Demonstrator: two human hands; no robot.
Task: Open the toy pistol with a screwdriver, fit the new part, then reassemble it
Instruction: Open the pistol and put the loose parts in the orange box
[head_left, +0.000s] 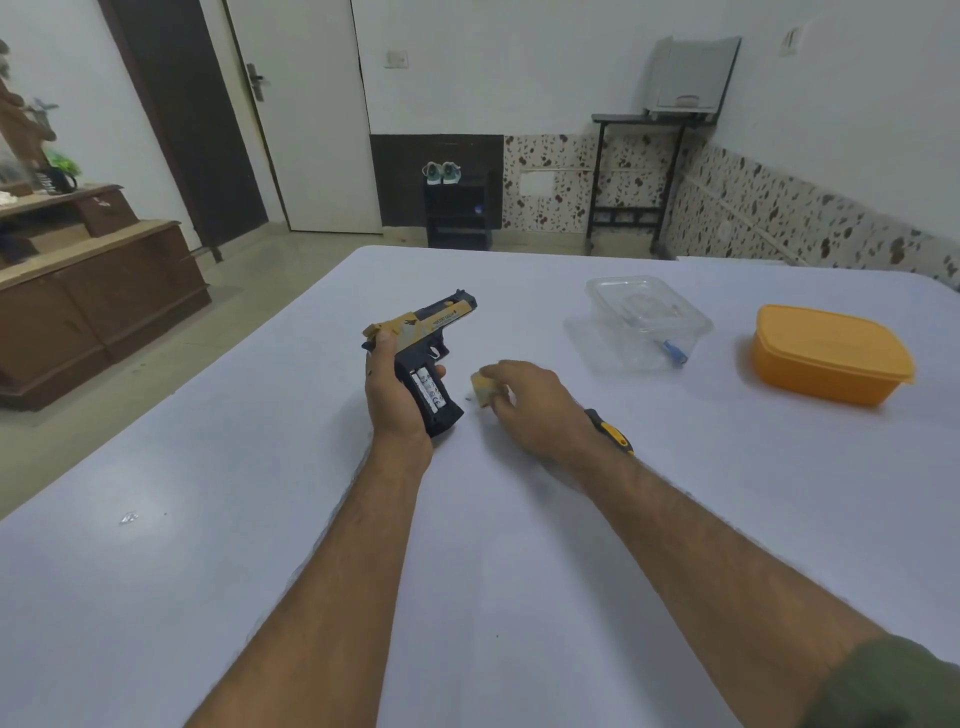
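Observation:
A black and tan toy pistol (435, 332) is held upright over the white table (260, 519), barrel pointing away and to the right. My left hand (390, 391) is wrapped around its grip, where an open compartment shows white batteries (429, 391). Just to the right, the fingers of my right hand (537, 408) are closed on a small tan cover piece (483, 389) resting on the table. A black and yellow screwdriver (613, 434) lies on the table behind my right wrist, partly hidden by it.
A clear plastic box (647, 314) with a small blue item inside stands on its lid at the back right. An orange lidded container (826, 353) sits further right. The table's far edge lies behind them; a wooden cabinet (93, 306) stands off to the left.

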